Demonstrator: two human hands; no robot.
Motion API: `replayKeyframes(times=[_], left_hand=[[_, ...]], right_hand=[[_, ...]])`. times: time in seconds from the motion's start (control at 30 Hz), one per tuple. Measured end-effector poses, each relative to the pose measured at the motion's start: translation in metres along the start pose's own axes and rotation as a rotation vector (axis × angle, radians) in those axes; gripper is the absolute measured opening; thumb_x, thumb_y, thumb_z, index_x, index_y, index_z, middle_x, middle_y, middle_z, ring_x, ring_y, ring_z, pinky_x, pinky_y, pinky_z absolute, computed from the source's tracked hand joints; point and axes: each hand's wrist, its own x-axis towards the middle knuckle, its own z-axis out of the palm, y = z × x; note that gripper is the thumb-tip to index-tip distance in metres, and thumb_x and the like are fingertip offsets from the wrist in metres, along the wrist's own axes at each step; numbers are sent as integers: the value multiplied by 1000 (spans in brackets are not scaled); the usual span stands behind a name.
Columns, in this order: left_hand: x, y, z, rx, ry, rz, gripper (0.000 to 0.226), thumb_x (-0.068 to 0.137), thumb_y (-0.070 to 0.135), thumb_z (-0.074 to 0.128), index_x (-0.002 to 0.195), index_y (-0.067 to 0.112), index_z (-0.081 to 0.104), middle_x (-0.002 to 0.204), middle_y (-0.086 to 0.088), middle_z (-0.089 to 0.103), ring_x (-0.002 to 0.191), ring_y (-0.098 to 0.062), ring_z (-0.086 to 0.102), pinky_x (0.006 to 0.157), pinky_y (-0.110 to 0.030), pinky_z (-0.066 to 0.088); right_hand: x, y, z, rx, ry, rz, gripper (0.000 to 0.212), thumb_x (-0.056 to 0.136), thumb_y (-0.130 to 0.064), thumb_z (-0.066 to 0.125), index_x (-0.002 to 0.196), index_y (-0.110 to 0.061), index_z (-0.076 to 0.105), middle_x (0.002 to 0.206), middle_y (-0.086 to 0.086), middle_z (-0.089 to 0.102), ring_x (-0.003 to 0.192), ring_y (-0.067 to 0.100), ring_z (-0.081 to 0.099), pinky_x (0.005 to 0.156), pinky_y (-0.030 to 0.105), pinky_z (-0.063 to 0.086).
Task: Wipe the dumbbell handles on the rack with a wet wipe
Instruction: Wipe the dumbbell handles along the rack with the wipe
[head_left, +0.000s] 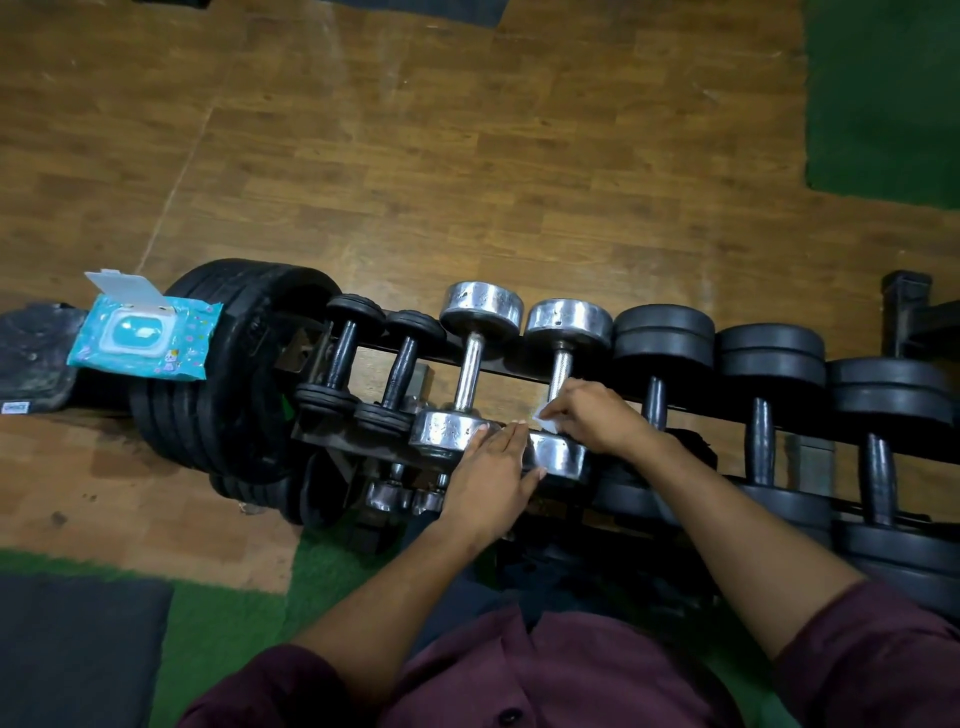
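The rack (691, 410) runs left to right across the view, and each dumbbell lies across it with its long axis pointing away from the person, one head at the far rail and one at the near rail. The second chrome dumbbell (563, 384) sits fourth from the left; its knurled handle (558, 375) runs near to far, tilted slightly leftward toward the near end. The right hand (592, 418) reaches in from the lower right, forearm stretched diagonally up and to the left, knuckles upward. Its grip is curled around the lower part of that handle with a white wet wipe (545, 420) bunched beneath the fingers, a corner of the wipe showing at the hand's left edge. The left hand (493, 467) comes in from below, wrist straight, palm down, fingers extended and lying flat across the near heads of the two chrome dumbbells; it holds nothing. The first chrome dumbbell (470, 371) lies just beside the second, parallel to it, and two small black dumbbells (363, 371) lie further left. Larger black dumbbells (763, 410) fill the rack to the right. A blue wipes pack (145, 335), lid flipped open, rests on a stack of black weight plates (234, 374) at the rack's left end, above the wooden floor (467, 156).
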Motion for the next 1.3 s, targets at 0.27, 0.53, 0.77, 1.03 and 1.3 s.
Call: replayKeyframes(times=[0.27,0.53,0.77,1.03,1.3], left_hand=[[2,-9,2,-11,-14,54,69,105,46,45,160,9,26,163,-8,35,150,-19,29,127,-30,2],[4,-21,5,13,-27,152,70,104,44,46,159,5,26,162,-10,37,150,-17,31,127,-32,7],[6,-33,-2,-49,-44,236,71,105,43,46,161,5,23,165,-9,31,152,-16,26,127,-28,0],[9,-43,-3,-24,-94,307,72,107,46,42,162,6,17,167,-10,24,153,-18,22,127,-29,-1],[9,-44,-1,-13,-74,306,72,107,47,42,162,6,18,167,-11,25,153,-21,23,127,-31,0]], right_hand=[[7,2,1,31,170,126,31,93,-13,61,118,-28,74,110,0,58,102,25,64,89,40,54],[1,-14,-4,-79,70,78,26,95,-29,59,115,-35,74,109,-4,58,101,24,63,81,36,52],[15,-17,-4,-58,215,235,33,98,-20,54,124,-34,69,112,1,52,100,30,63,84,43,54],[16,-22,6,-86,287,279,37,98,-17,50,126,-33,69,114,-2,52,101,27,62,78,36,51],[13,-13,10,-79,288,199,35,99,-20,51,127,-34,68,114,-6,51,103,21,60,73,30,44]])
